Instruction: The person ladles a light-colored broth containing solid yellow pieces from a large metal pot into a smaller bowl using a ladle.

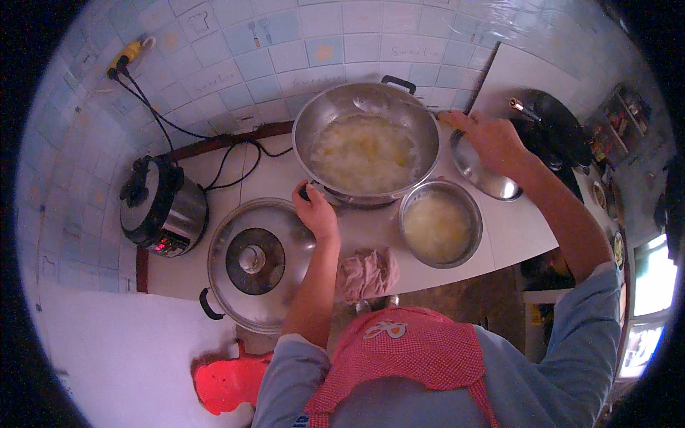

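Note:
A wide steel pot [369, 184] stands on the counter, with cloudy, yellowish liquid [366, 152] inside. My left hand [316, 211] is closed around the black handle [304, 192] at its front left; a matching black handle [398, 84] sticks out at the back. My right hand [495, 144] is by the pot's right rim, fingers pointing left, above a shiny steel lid or dish [495, 179]. Whether it holds anything small is unclear. Just in front of the pot, a steel bowl [476, 235] contains similar cloudy liquid. Under my left forearm lies a large lid with a glass centre [225, 291].
An electric pressure cooker [182, 208] with a lit display stands left, its black cord [235, 184] looping toward the pot. A crumpled pink cloth [369, 273] lies near the counter's front edge. At the right is a black wok [554, 128]. A red plastic object [230, 382] sits lower left.

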